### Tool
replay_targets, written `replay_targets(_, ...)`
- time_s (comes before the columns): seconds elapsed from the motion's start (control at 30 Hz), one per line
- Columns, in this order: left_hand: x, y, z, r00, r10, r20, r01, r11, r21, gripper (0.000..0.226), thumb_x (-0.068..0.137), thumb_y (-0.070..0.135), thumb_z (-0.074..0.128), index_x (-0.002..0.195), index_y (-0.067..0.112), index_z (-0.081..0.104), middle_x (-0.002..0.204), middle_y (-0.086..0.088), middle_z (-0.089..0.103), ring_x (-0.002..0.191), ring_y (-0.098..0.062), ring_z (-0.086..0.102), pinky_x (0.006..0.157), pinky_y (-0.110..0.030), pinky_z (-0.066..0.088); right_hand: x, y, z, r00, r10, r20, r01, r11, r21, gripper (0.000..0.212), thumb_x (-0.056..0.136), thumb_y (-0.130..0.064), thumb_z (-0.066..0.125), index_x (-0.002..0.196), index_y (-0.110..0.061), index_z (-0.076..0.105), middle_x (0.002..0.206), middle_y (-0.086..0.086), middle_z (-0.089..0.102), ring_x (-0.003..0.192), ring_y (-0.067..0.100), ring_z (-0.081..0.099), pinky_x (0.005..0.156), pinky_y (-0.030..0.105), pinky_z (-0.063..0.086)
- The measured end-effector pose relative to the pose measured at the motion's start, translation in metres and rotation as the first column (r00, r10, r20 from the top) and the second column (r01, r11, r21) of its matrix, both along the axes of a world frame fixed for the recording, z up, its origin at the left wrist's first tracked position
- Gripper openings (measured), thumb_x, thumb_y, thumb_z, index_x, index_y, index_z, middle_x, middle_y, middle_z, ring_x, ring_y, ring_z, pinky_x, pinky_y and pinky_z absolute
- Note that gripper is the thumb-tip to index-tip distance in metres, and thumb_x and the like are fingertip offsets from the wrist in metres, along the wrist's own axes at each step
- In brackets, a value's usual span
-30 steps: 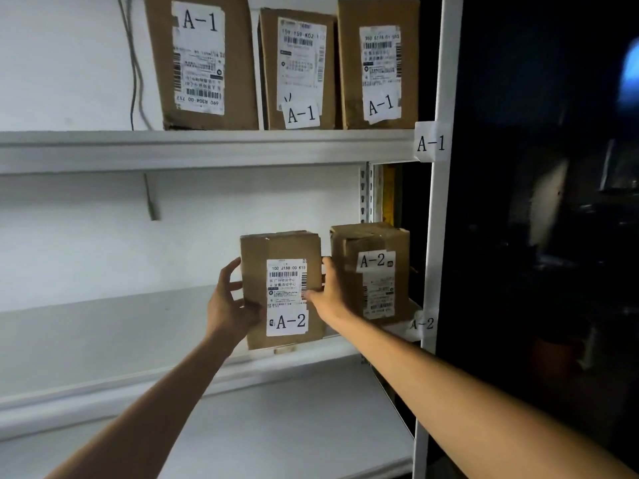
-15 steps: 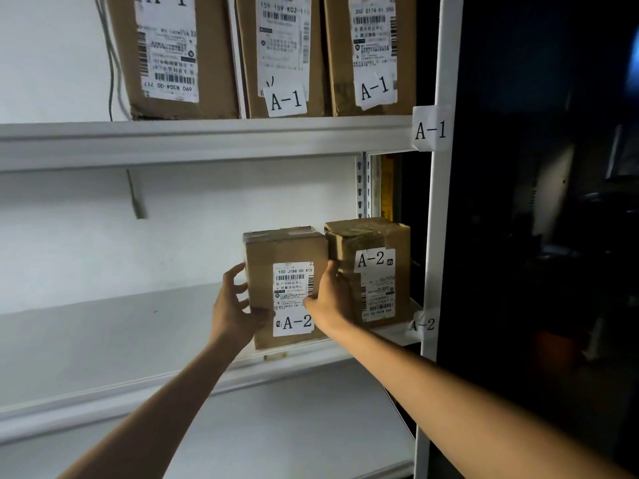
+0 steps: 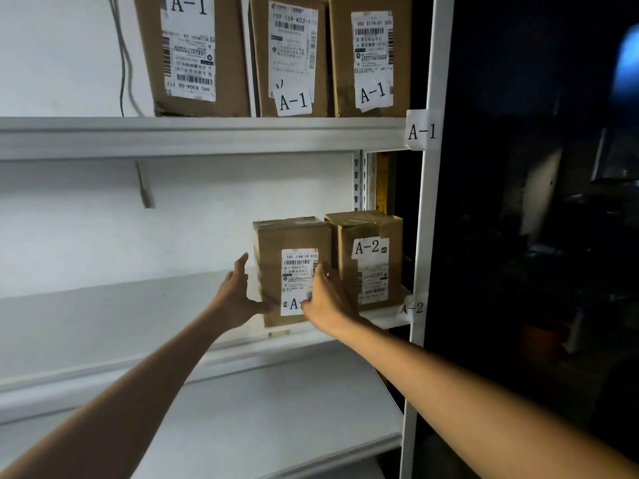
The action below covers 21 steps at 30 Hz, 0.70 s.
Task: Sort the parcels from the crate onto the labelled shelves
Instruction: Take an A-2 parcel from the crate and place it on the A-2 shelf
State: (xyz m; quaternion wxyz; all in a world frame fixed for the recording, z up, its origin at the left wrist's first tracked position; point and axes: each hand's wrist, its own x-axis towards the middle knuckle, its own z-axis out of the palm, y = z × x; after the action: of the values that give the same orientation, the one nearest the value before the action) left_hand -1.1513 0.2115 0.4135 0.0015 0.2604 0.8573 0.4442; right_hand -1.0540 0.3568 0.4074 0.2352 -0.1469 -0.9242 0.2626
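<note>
Parcel [image 3: 276, 243] upright on the A-2 shelf [image 3: 138, 305], its right side touching the neighbour box [image 3: 366, 271] marked A-2. My left hand [image 3: 238, 295] lies flat against the parcel's left side, fingers straight up, thumb at the lower front corner. My right hand [image 3: 326, 299] presses its front label [image 3: 297, 271], fingers relaxed, not clamping. Above, 3 A-1 boxes [image 3: 294, 57] stand in a row.

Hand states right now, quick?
Left hand: open, fingers flat on the side of the left A-2 parcel.
Right hand: open, pressing its front.
</note>
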Motion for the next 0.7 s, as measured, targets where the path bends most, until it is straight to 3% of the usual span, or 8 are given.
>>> replay_targets(0.13,0.019,-0.035,0.008,0.985,0.012,-0.170,-0.051,0.972,-0.228,0.069,0.069,0.016,0.083,0.130,0.013,0.050,0.117,-0.011,0.058,0.104,-0.025,0.056,0.093,-0.034,0.047,0.008,-0.022,0.006,0.990,0.102,0.093,-0.108,0.992,0.070,0.043,0.082,-0.006,0.064,0.121,-0.002,0.047,0.126,0.013,0.051,0.114,0.029,0.052,0.092,0.039,0.049)
replay_targets(0.2,0.027,-0.058,0.013,0.981,0.012,-0.194,-0.069,0.953,-0.294,0.054,0.071,0.017,0.081,0.120,0.015,0.058,0.105,-0.004,0.061,0.093,-0.021,0.059,0.089,-0.035,0.050,0.009,-0.042,0.011,0.977,0.174,0.125,-0.185,0.980,0.080,0.028,0.081,-0.010,0.064,0.105,-0.006,0.051,0.115,0.012,0.056,0.106,0.030,0.056,0.083,0.038,0.049)
replay_targets(0.3,0.039,-0.094,0.019,0.978,0.052,-0.200,-0.122,0.927,-0.355,0.042,0.072,0.021,0.080,0.110,0.018,0.063,0.100,0.001,0.063,0.090,-0.021,0.063,0.089,-0.038,0.051,0.006,-0.079,0.018,0.945,0.277,0.175,-0.295,0.952,0.086,0.037,0.081,-0.021,0.064,0.112,-0.009,0.048,0.115,0.009,0.055,0.103,0.028,0.056,0.081,0.038,0.049)
replay_targets(0.47,0.057,-0.170,0.016,0.970,0.167,-0.177,-0.226,0.890,-0.396,0.033,0.075,0.027,0.078,0.105,0.021,0.065,0.097,0.003,0.067,0.087,-0.018,0.065,0.087,-0.035,0.052,-0.005,-0.153,0.026,0.877,0.406,0.256,-0.455,0.874,0.170,0.044,0.079,-0.020,0.067,0.117,-0.006,0.048,0.119,0.011,0.054,0.103,0.029,0.055,0.089,0.044,0.049)
replay_targets(0.6,0.081,-0.246,0.006,0.936,0.304,-0.180,-0.353,0.824,-0.443,0.031,0.076,0.028,0.076,0.104,0.019,0.066,0.099,0.002,0.070,0.093,-0.018,0.063,0.084,-0.031,0.051,-0.007,-0.228,0.026,0.787,0.529,0.317,-0.605,0.763,0.227,0.051,0.078,-0.023,0.070,0.118,-0.006,0.046,0.119,0.012,0.054,0.102,0.029,0.055,0.087,0.043,0.049)
replay_targets(0.7,0.110,-0.315,-0.005,0.869,0.466,-0.169,-0.488,0.744,-0.457,0.032,0.076,0.028,0.075,0.105,0.019,0.066,0.101,0.001,0.069,0.094,-0.020,0.064,0.080,-0.028,0.050,-0.007,-0.300,0.023,0.689,0.638,0.343,-0.721,0.653,0.232,0.053,0.077,-0.025,0.071,0.118,-0.008,0.043,0.116,0.012,0.053,0.098,0.028,0.054,0.078,0.035,0.047)
